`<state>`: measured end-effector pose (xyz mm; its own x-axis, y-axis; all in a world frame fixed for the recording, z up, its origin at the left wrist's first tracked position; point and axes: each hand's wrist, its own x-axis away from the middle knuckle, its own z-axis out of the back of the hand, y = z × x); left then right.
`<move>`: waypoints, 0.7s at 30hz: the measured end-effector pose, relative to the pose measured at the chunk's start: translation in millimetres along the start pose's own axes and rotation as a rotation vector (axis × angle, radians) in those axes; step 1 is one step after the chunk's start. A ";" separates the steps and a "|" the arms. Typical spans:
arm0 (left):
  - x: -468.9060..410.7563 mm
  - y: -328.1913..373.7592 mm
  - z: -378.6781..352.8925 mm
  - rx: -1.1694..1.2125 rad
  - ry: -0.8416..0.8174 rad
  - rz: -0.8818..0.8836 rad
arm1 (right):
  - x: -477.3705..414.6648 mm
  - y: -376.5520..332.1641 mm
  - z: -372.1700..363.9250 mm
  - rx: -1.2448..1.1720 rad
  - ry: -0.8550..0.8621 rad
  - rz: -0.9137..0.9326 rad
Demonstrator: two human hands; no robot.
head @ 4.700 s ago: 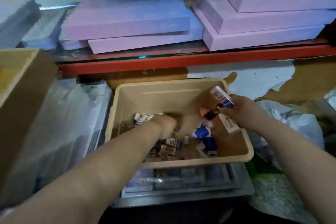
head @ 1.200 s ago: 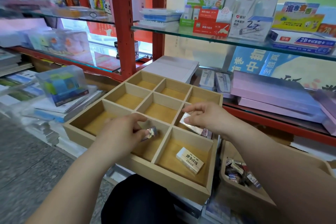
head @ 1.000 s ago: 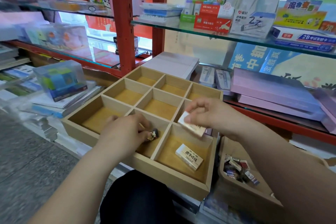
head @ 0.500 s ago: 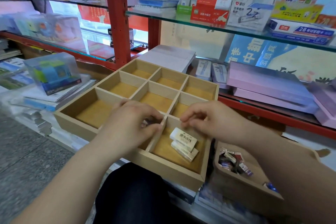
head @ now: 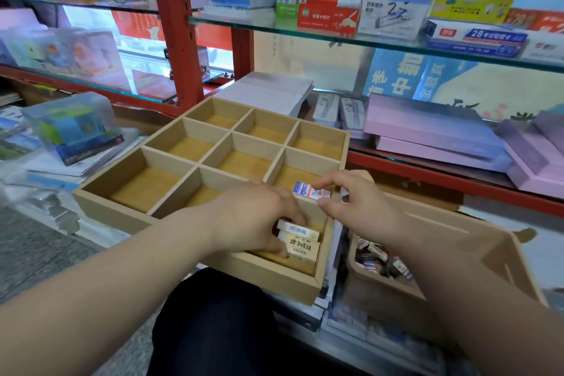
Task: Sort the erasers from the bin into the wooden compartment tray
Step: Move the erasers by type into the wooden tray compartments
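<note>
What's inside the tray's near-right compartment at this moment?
Two cream erasers, side by side, gripped by the left hand. The hand covers the left part of the compartment, so anything there is hidden.

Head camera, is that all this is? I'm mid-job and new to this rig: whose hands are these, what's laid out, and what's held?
Yes: one camera worn on a person's head, looking down at their bare hands; no robot. A wooden tray with nine compartments sits in front, the tan bin of loose erasers to its right. The left hand grips two cream erasers in the near right compartment. The right hand pinches a blue-and-white eraser above the tray's right side. Other visible compartments look empty.
</note>
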<state>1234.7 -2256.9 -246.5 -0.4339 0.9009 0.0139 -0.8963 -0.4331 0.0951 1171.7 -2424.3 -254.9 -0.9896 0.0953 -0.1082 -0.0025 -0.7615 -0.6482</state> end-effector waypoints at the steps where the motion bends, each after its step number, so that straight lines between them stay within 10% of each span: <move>1: 2.2 -0.7 -1.7 0.016 0.012 -0.017 | -0.5 2.5 -0.7 -0.003 0.006 0.013; 12: 20.0 -1.9 -6.0 0.435 -0.038 -0.062 | 9.9 14.5 -28.8 -0.255 0.162 -0.037; 21: 42.2 2.8 -24.3 0.062 0.153 -0.217 | -7.2 10.1 -44.1 -0.830 0.152 -0.433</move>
<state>1211.7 -2220.8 -269.8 -0.2451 0.9557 -0.1632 -0.9645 -0.2234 0.1406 1185.2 -2404.5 -293.8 -0.8971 0.3896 0.2084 -0.2038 0.0534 -0.9775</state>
